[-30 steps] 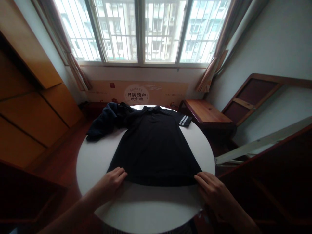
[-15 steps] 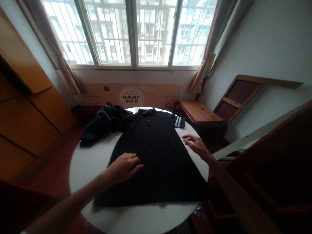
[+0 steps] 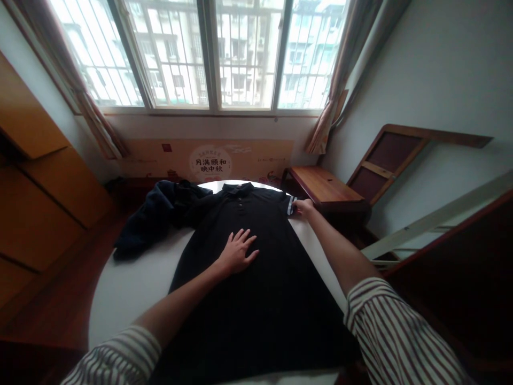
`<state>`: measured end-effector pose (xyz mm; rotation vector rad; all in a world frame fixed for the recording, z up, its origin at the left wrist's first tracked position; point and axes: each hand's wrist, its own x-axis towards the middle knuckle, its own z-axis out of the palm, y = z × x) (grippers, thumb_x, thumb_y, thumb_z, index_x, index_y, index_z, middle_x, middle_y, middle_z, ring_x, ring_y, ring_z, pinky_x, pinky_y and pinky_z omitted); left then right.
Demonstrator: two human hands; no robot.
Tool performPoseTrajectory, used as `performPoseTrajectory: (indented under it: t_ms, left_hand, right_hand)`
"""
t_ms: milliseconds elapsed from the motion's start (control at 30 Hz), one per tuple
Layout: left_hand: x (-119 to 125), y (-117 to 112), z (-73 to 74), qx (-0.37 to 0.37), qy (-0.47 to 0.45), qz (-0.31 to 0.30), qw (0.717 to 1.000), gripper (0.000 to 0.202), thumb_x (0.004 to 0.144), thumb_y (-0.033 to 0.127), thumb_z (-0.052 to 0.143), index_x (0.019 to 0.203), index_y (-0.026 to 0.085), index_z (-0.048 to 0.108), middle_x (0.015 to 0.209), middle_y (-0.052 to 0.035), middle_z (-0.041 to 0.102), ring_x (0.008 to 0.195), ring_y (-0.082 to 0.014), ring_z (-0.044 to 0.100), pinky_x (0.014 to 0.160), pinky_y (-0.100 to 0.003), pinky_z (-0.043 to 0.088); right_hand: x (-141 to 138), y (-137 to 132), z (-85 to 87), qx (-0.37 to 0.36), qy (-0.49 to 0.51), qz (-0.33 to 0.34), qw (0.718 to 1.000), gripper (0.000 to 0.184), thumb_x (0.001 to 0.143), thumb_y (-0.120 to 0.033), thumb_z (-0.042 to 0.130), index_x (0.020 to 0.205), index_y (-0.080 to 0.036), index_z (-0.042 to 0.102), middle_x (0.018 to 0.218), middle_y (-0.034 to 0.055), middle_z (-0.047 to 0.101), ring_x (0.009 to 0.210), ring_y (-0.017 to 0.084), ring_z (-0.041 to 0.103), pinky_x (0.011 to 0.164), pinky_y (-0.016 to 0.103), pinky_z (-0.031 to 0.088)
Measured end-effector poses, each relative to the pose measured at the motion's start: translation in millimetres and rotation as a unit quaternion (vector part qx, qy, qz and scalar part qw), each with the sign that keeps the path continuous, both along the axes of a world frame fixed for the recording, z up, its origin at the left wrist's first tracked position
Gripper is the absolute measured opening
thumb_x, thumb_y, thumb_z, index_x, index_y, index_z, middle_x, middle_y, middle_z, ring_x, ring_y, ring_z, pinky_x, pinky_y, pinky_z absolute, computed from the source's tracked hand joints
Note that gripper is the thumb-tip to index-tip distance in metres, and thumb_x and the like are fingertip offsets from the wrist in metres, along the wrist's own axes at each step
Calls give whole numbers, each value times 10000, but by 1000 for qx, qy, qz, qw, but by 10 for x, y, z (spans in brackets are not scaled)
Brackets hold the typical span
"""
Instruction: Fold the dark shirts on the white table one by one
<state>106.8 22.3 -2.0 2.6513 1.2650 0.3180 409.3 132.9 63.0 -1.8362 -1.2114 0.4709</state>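
A tan cardboard banner [image 3: 256, 158] under the window [image 3: 212, 53] bears a pale round badge [image 3: 204, 164] printed in black Chinese characters: 月满颐和 映中秋. Its smaller print is too small to read.

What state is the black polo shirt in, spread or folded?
Spread flat: the black polo shirt lies face up on the white table, collar away, under the left hand; the right hand touches its striped sleeve.

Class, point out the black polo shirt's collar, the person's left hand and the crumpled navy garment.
Black polo shirt's collar [image 3: 236, 187]: head view, on its middle.
Left hand [image 3: 237, 252]: head view, on its back.
Crumpled navy garment [image 3: 154, 222]: head view, on its bunched fabric.
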Motion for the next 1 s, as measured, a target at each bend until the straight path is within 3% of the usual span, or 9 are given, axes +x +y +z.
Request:
performPoseTrajectory:
  t_ms: [133, 233, 333, 433, 600, 767, 933, 1000]
  left_hand:
    - [9, -11, 17, 4, -6, -3, 1000, 628, 979, 597, 351, 1493, 245, 428, 1598, -104, 324, 1487, -314, 240, 1188, -584, 192]
    - [22, -13, 26, 3, -7, -3, 1000, 629, 977, 595, 359, 1493, 243, 429, 1594, -107, 331, 1484, -318, 246, 1187, -586, 195]
    - [29, -24, 27, 10, -10, 1, 1000, 621, 977, 586, 364, 1491, 244, 430, 1592, -107, 336, 1482, -320, 247, 1189, -585, 190]
    - [32, -33, 21, 18, -12, 2, 1000, 614, 977, 581, 368, 1489, 246, 432, 1589, -107, 342, 1479, -325, 250, 1188, -588, 192]
    - [35, -31, -1, 21, -18, -4, 1000, 621, 978, 588, 358, 1489, 242, 428, 1585, -121, 345, 1472, -336, 262, 1175, -607, 211]
    - [44, -44, -1, 31, -16, 4, 999, 604, 978, 571, 373, 1482, 246, 435, 1579, -122, 355, 1467, -335, 275, 1173, -608, 218]
    - [45, -66, 18, 39, -16, 3, 999, 595, 980, 554, 379, 1484, 241, 435, 1574, -132, 360, 1464, -339, 281, 1165, -614, 233]
    - [43, -70, 20, 41, -17, 4, 999, 593, 981, 550, 380, 1484, 241, 436, 1576, -133, 357, 1464, -340, 279, 1165, -614, 231]
  right_hand:
    - [-54, 95, 51, 18, -79, 17, 997, 319, 825, -199, 639, 1104, -56, 693, 917, 121, 699, 856, 242, 650, 766, 349, 537]
    - [-152, 42, 13, 22, -130, 116, 984, 354, 771, -203, 645, 1107, -124, 724, 912, 64, 717, 851, 201, 644, 806, 297, 510]
    - [-231, -4, -97, -11, -168, 206, 964, 189, 757, -285, 691, 871, -158, 771, 738, 11, 705, 719, 162, 635, 733, 252, 499]
    - [-242, 99, -186, -30, -207, 195, 958, 226, 819, -326, 646, 748, -139, 751, 722, 44, 709, 733, 177, 650, 725, 257, 487]
    - [-232, 487, -213, -49, -256, 140, 955, 294, 852, -375, 651, 886, -100, 750, 879, 131, 746, 845, 226, 685, 773, 288, 499]
    - [-460, 694, -229, -53, -296, 188, 935, 424, 838, -453, 691, 1089, -113, 723, 1096, 151, 719, 1003, 255, 668, 874, 315, 502]
    - [-822, 749, -362, -65, -326, 269, 904, 552, 946, -506, 536, 1438, -257, 517, 1492, 73, 499, 1362, 226, 452, 1128, 322, 331]
    - [-883, 759, -439, -102, -333, 268, 898, 616, 965, -567, 453, 1510, -284, 413, 1576, 69, 383, 1443, 267, 338, 1179, 432, 254]
